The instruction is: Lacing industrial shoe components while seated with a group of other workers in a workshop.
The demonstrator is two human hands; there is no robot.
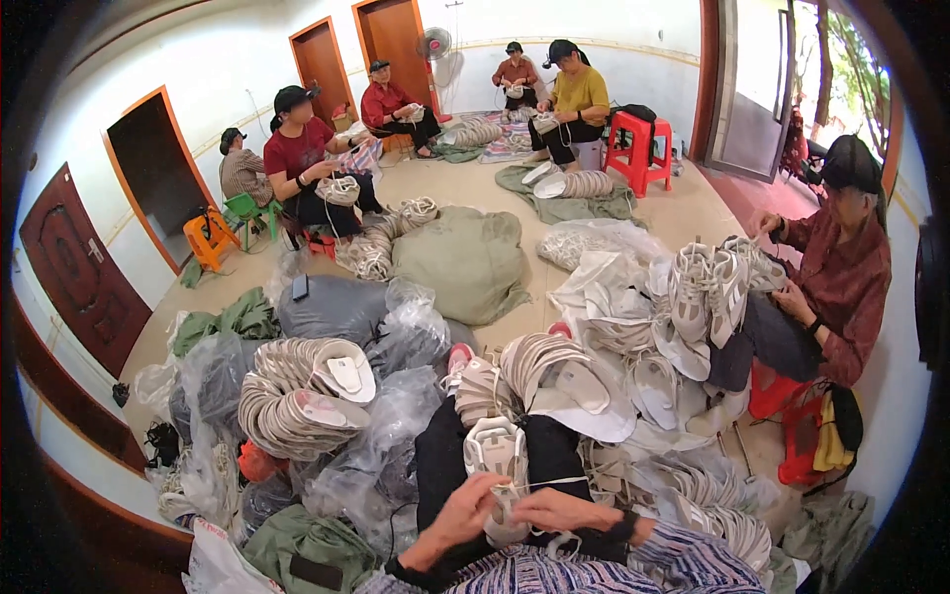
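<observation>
A beige and white shoe upper (495, 448) lies across my lap, between my dark-trousered thighs. My left hand (463, 517) is closed at its near end, thumb and fingers pinching a thin white lace. From the right, my right hand (556, 511) bends its fingers in a pinch at the same lace and the edge of the upper. A loose length of lace trails below my right hand, and another stretches out over my right thigh. Just beyond the upper, nested stacks of uppers (568, 384) lean on my knees. My fingertips hide part of the lace.
To my left, more stacked uppers (305, 416) rest on clear plastic bags (366, 450), beside a phone (300, 287) on a grey sack. A green sack (463, 259) lies ahead. At right, a co-worker (836, 267) handles shoes; other seated people work farther back. Red stools (638, 150) stand around.
</observation>
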